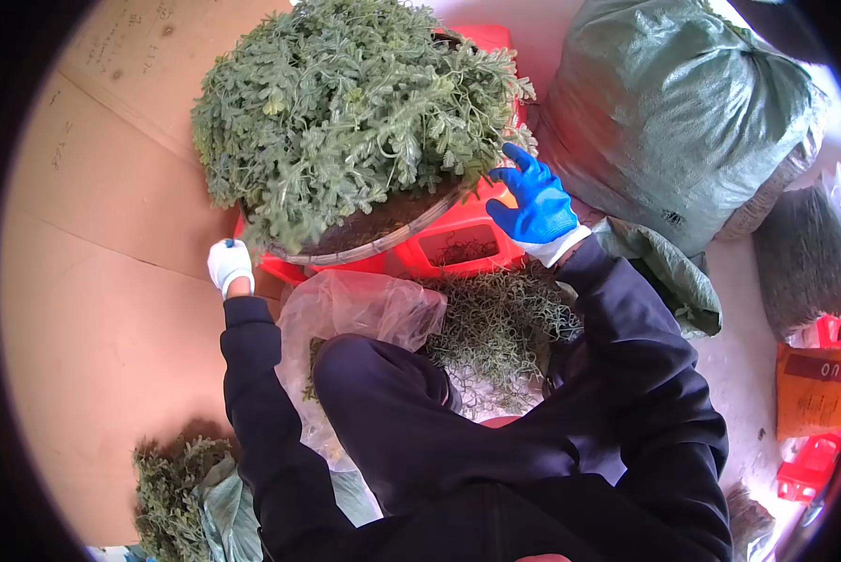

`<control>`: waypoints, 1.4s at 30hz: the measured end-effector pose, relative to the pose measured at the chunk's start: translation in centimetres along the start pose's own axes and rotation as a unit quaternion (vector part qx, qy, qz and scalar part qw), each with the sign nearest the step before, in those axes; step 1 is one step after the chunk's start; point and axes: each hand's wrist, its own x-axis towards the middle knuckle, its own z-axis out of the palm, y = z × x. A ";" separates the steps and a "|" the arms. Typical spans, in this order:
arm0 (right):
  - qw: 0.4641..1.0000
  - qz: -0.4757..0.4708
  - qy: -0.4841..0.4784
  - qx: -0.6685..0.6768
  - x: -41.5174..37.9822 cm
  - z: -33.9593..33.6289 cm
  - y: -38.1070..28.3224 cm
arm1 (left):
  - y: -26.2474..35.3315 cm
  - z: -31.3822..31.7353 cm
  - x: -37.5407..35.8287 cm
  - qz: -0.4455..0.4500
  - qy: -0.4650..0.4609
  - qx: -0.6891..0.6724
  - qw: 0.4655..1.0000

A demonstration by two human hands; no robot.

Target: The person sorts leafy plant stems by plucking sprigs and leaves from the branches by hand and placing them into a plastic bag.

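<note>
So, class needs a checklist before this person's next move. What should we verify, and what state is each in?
1. Both hands gloved: ok; left hand and right hand wear gloves.
2. Right hand open: ok; its fingers are spread beside the greenery.
3. Left hand's grip: cannot tell; its fingers are mostly hidden.
4. Greenery within the woven tray: not ok; sprigs hang over the rim.
5. Floor before the person clear: not ok; loose stems and a clear bag lie there.
</note>
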 end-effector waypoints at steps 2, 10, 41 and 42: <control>1.000 -0.002 -0.005 -0.002 0.0 0.1 0.0 | 0.7 -0.7 -0.9 0.105 -0.028 0.060 0.992; 0.999 -0.005 -0.043 0.004 0.1 0.8 -0.4 | 19.7 -11.3 -6.6 0.436 0.179 -0.187 0.862; 0.996 -0.058 -0.036 0.050 -1.7 0.1 -0.5 | 27.0 -4.1 -7.1 0.488 -0.091 0.225 0.838; 0.996 -0.058 -0.038 0.051 -1.6 0.1 -0.7 | 26.3 -2.7 -7.4 0.489 -0.064 0.205 0.845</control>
